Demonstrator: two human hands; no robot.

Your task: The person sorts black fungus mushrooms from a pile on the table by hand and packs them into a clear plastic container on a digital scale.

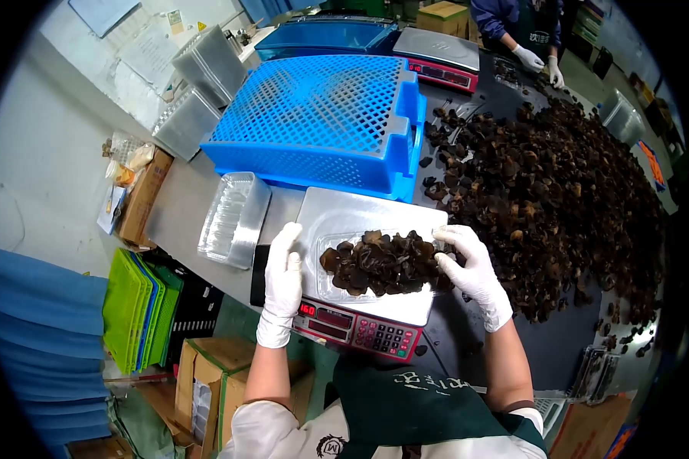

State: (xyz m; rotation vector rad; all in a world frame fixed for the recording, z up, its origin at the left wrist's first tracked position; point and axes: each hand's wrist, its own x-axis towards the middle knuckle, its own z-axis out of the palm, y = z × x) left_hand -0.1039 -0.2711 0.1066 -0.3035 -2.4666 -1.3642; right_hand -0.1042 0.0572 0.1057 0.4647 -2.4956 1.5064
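Observation:
A clear plastic tray [325,289] piled with dark wood ear mushrooms [379,262] sits on the metal plate of a red digital scale [360,331], whose display partly reads 160. My left hand [283,281], in a white glove, is beside the tray's left end, fingers stretched upward and thumb apart, holding nothing. At the tray's right end is my gloved right hand [476,271]. Its thumb and forefinger are spread, with the tips against the edge of the pile, and no piece shows clearly between them.
A large heap of wood ear mushrooms [543,199] covers the table's right side. Behind the scale stands an upturned blue crate [306,107]. Stacked clear trays [236,218] are at left. Across the table, a co-worker's gloved hands [530,59] are near a second scale [440,65].

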